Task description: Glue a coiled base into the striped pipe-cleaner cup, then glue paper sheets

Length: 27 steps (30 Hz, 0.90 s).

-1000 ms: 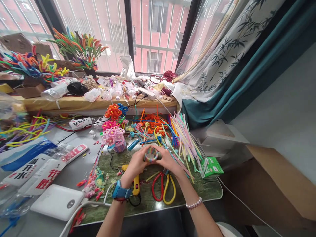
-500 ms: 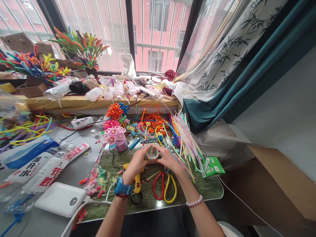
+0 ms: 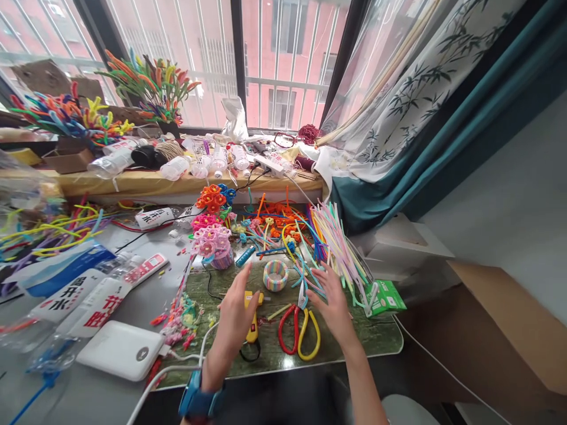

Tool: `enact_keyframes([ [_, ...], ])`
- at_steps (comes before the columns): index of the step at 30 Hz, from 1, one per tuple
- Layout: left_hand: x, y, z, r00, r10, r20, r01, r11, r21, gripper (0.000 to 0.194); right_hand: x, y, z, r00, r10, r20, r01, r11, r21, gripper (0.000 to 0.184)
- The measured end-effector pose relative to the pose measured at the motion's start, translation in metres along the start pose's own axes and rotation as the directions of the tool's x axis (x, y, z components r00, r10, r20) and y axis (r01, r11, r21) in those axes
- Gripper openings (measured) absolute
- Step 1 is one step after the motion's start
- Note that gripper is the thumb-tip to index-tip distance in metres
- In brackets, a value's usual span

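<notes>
A small round pot [image 3: 275, 285] wrapped in pastel stripes stands on the green mat [image 3: 274, 365], its hollow top facing up. My left hand [image 3: 235, 310] hovers to its left, fingers apart and holding nothing, partly covering a yellow glue gun [image 3: 252, 330]. To the pot's right my right hand [image 3: 331, 298] is spread and free too, beside scissors [image 3: 299, 330] with one red and one yellow handle. Pink pipe-cleaner flowers [image 3: 212, 239] sit in a similar striped pot [image 3: 222, 260] further left, near a teal tube [image 3: 245, 255].
Long pastel pipe cleaners [image 3: 339, 242] lie at the right by a green packet [image 3: 385, 297]. Orange pieces [image 3: 283, 215] are heaped behind. A white power bank [image 3: 120, 349], its cable, and bottles [image 3: 91, 307] lie at the left. Flower bunches [image 3: 155, 82] stand on the windowsill.
Both hands have let go of the striped pot, which now stands on the mat. They have drawn apart and back toward me, uncovering the scissors' blades.
</notes>
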<state>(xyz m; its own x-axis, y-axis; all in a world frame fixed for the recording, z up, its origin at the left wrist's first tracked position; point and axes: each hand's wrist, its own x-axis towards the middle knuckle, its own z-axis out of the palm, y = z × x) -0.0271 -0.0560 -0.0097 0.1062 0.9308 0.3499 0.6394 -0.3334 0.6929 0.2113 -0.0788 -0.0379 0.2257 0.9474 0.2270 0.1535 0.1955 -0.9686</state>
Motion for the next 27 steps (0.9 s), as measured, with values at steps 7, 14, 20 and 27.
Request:
enact_keyframes([
  [7, -0.073, 0.009, -0.008, 0.993, 0.113, 0.012, -0.114, 0.993, 0.028, 0.03, -0.092, 0.008, -0.009, 0.949, 0.165, -0.269, -0.159, 0.986, 0.043, 0.033],
  [14, -0.059, 0.021, 0.001, 0.973, 0.206, 0.102, -0.206, 0.978, -0.01, 0.025, -0.047, 0.002, -0.009, 0.974, -0.051, -0.222, -0.02, 0.952, -0.306, 0.027],
  [20, -0.053, 0.023, 0.029, 0.942, 0.275, 0.192, -0.284, 0.959, 0.02, 0.023, 0.01, -0.006, 0.001, 0.97, -0.138, -0.2, -0.003, 0.817, -0.576, 0.026],
  [27, -0.052, 0.038, 0.043, 0.947, 0.247, 0.206, -0.256, 0.967, 0.018, 0.025, 0.052, 0.001, 0.011, 0.987, -0.104, -0.125, -0.041, 0.588, -0.808, 0.025],
])
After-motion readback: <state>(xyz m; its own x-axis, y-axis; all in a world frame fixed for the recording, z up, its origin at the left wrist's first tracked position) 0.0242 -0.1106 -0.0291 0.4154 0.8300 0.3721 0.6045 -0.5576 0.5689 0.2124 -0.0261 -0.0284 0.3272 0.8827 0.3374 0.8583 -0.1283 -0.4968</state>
